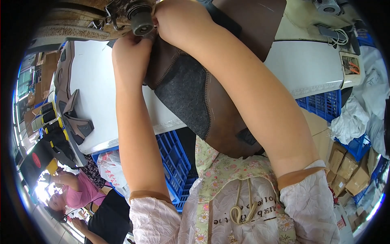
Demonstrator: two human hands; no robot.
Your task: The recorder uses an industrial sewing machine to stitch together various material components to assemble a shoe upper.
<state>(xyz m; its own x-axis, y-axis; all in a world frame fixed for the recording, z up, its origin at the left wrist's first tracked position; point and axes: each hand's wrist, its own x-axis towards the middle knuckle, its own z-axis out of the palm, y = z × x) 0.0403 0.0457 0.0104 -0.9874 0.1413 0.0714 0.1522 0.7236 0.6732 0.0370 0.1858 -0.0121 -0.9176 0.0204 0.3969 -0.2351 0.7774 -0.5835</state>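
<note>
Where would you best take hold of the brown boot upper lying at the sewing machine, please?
Probably by the free lower edge of the boot upper, coming from the person's side of the table. That end hangs off the table edge toward the lap, clear of the machine, whereas the top end is already pinched by the left hand and right hand at the wheel.

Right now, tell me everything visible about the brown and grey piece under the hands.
The boot upper is brown leather-like material with a dark grey felt-like panel, stitched seams and a dark patch near its lower end. It drapes from the sewing machine over the white table's edge toward the lap. The left hand and right hand press its top end.
</note>
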